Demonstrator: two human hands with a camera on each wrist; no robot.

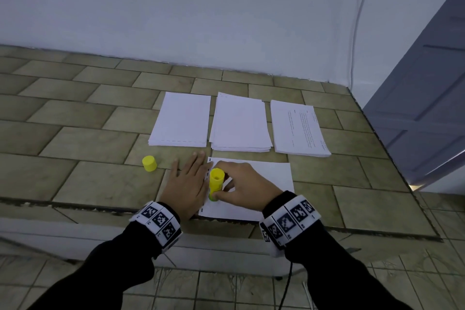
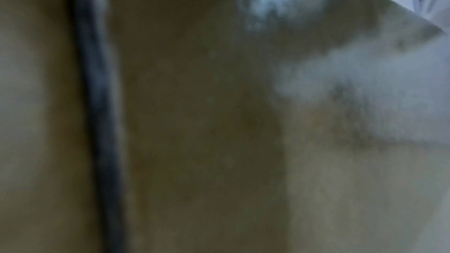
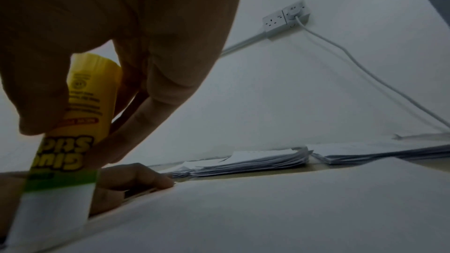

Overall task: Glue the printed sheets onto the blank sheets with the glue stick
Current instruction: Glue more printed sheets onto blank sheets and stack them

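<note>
Tiled worktop point(image 1: 75, 113) of matte olive-brown rectangular slabs with dark grout lines, rough chipped front edge. Single smooth white sheet point(image 1: 266, 178) lying flat near that edge, small dark marks down its left margin. Right hand point(image 1: 241, 184) curled round a cylindrical yellow plastic glue stick point(image 1: 216, 182), thumb and fingers pinching the barrel, glue end down on the sheet's left part; green band and pale collar near the tip in the right wrist view point(image 3: 58, 180). Left hand point(image 1: 187, 181) flat, fingers straight, pressing the sheet's left edge just beside the stick. Squat yellow cap point(image 1: 149, 163) upright on the tiles, left of the hands. Behind, three rectangular paper stacks side by side: two blank-faced point(image 1: 182, 121) point(image 1: 240, 126), rightmost printed with fine text point(image 1: 299, 128). Left wrist view blurred.
</note>
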